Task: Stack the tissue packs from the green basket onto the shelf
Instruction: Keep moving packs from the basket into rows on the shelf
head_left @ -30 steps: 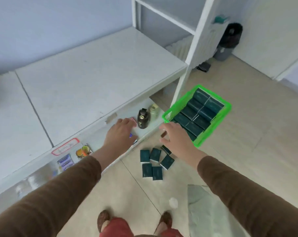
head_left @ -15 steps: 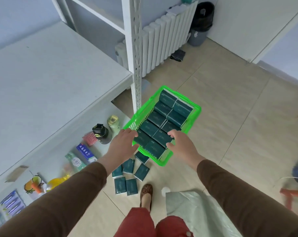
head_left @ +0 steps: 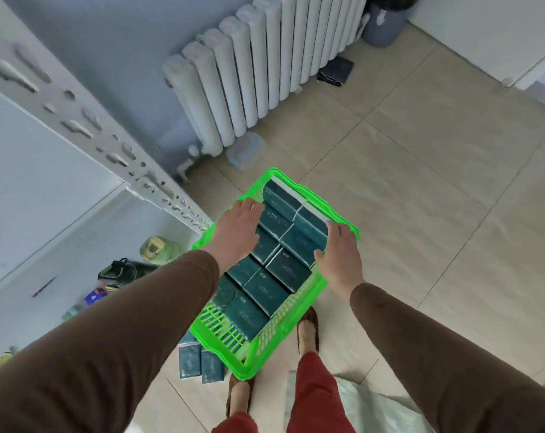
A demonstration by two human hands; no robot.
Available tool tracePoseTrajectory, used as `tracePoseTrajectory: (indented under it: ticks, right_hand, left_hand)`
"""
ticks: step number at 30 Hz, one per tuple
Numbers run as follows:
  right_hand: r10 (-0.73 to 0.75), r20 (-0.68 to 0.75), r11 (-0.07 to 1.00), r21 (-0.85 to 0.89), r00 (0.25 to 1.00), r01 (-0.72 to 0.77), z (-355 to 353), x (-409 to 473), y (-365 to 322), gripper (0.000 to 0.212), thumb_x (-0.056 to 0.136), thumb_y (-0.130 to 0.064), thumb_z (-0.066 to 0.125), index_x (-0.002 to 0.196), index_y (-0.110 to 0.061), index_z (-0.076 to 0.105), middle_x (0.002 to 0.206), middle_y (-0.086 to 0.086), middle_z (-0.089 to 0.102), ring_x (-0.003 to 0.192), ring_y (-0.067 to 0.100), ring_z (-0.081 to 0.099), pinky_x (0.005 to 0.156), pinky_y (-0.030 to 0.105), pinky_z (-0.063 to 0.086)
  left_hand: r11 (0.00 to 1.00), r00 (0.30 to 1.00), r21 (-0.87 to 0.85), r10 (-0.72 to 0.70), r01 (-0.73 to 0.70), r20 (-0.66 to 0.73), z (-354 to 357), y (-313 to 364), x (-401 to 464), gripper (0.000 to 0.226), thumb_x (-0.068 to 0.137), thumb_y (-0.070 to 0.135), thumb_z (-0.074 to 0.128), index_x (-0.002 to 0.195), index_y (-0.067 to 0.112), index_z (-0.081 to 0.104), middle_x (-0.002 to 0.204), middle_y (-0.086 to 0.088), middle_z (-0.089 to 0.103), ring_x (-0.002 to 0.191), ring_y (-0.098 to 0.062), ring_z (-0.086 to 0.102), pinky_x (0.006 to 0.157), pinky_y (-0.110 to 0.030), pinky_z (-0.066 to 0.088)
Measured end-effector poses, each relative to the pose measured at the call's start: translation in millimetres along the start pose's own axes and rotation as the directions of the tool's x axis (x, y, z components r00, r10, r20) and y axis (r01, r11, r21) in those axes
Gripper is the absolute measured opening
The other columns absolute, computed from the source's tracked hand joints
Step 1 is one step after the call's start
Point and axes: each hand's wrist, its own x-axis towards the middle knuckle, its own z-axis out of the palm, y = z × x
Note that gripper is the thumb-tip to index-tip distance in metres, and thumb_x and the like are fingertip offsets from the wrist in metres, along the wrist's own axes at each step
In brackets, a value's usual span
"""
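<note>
The green basket (head_left: 243, 367) sits between my two hands, raised off the floor and tilted toward me. Several dark teal tissue packs (head_left: 265, 289) fill it in two rows. My left hand (head_left: 236, 232) grips the basket's left rim, fingers reaching over the edge. My right hand (head_left: 339, 257) grips the right rim, thumb inside against a pack. A few loose tissue packs (head_left: 199, 364) lie on the floor, partly under the basket's near corner. The white shelf (head_left: 30, 182) stands to the left, with its perforated post (head_left: 108, 145) close to the basket.
A white radiator (head_left: 258, 67) lines the back wall, with a grey bin (head_left: 383, 26) at its far end. Bottles and small goods (head_left: 155, 248) sit on the low shelf at left. A plastic sheet (head_left: 374, 410) lies by my feet (head_left: 308, 326).
Both hands moved from the low shelf and floor packs to the basket's sides and took hold of it. The basket has come up and toward me.
</note>
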Motion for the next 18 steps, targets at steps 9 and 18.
tracePoseTrajectory:
  ticks: [9, 18]
  right_hand:
    - [-0.145, 0.02, 0.957, -0.252, 0.989, 0.145, 39, 62, 53, 0.055, 0.079, -0.024, 0.075, 0.128, -0.018, 0.051, 0.122, 0.006, 0.048, 0.11, 0.029, 0.047, 0.091, 0.04, 0.046]
    - [-0.226, 0.038, 0.952, -0.203, 0.973, 0.229, 56, 74, 58, 0.063, 0.077, -0.028, 0.077, 0.132, -0.016, 0.048, 0.111, 0.004, 0.059, 0.102, 0.026, 0.055, 0.086, 0.038, 0.046]
  left_hand:
    - [0.942, 0.998, 0.331, 0.031, -0.05, 0.063, 45, 22, 126, 0.079, 0.081, 0.005, 0.062, 0.15, 0.017, 0.026, 0.16, -0.012, 0.016, 0.146, -0.032, 0.019, 0.113, -0.041, 0.028]
    - [0.913, 0.999, 0.408, 0.045, -0.033, -0.02, 77, 19, 132, 0.061, 0.073, 0.006, 0.061, 0.131, 0.019, 0.047, 0.132, -0.01, 0.045, 0.115, -0.031, 0.046, 0.086, -0.039, 0.039]
